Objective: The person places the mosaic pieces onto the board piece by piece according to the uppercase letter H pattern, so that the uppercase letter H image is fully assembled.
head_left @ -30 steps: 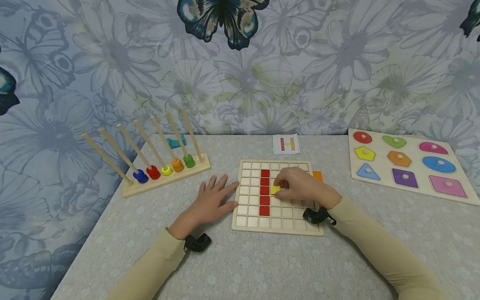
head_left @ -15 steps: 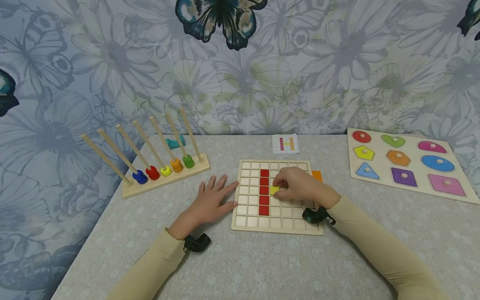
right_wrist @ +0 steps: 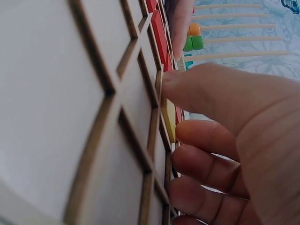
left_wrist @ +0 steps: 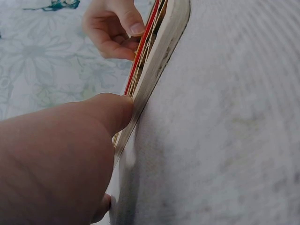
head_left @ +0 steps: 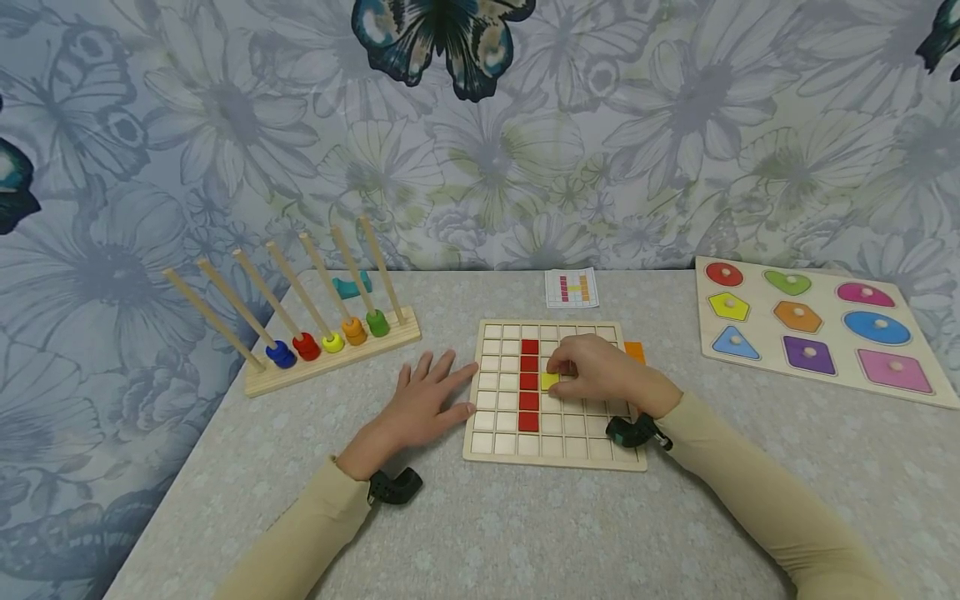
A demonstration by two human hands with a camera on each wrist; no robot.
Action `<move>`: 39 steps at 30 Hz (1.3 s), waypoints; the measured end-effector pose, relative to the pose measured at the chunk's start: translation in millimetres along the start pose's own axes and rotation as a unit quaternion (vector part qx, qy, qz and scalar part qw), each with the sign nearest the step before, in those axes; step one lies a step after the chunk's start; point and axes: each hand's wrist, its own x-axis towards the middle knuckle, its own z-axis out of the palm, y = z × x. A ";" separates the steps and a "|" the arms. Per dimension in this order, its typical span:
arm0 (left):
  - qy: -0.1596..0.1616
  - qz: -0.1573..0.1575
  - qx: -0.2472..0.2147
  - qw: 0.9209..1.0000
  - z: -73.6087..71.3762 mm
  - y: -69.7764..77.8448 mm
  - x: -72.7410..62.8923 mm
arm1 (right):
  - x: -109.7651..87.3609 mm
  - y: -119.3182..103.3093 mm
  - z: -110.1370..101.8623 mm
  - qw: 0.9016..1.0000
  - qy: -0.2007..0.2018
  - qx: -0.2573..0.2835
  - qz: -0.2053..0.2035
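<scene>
A wooden grid board (head_left: 504, 443) lies on the table with a column of red square tiles (head_left: 528, 381) in its cells. Right of that column, a yellow square tile (head_left: 550, 382) sits at a cell, partly covered by my right hand (head_left: 592, 369). In the right wrist view, thumb and forefinger pinch the yellow tile (right_wrist: 169, 119) at its edges. My left hand (head_left: 420, 408) lies with fingers spread on the table. Its forefinger and thumb touch the board's left edge, the thumb (left_wrist: 115, 112) also showing in the left wrist view.
Orange pieces (head_left: 634, 352) show at the board's right edge, behind the right wrist. A pattern card (head_left: 572, 288) lies behind the board. On the left stands a peg rack (head_left: 337, 354) with coloured rings, a teal object (head_left: 347, 287) behind it. A shape puzzle (head_left: 757, 325) lies at right.
Both hands stay almost in the same place, the right one still at the yellow tile. Only a slight shift of the head view shows.
</scene>
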 end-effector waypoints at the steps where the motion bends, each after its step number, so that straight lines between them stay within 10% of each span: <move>1: 0.001 0.001 -0.001 1.000 0.0 0.3 -0.2 | -0.2 0.4 0.2 1.000 0.001 0.001 -0.002; 17: 0.001 0.002 -0.002 1.000 0.4 1.2 -0.2 | -12.2 8.5 -7.0 1.000 0.018 -0.002 -0.001; 39: 0.001 -0.001 0.004 1.000 1.6 -2.8 1.2 | -85.2 46.5 -39.5 0.993 0.063 -0.044 0.087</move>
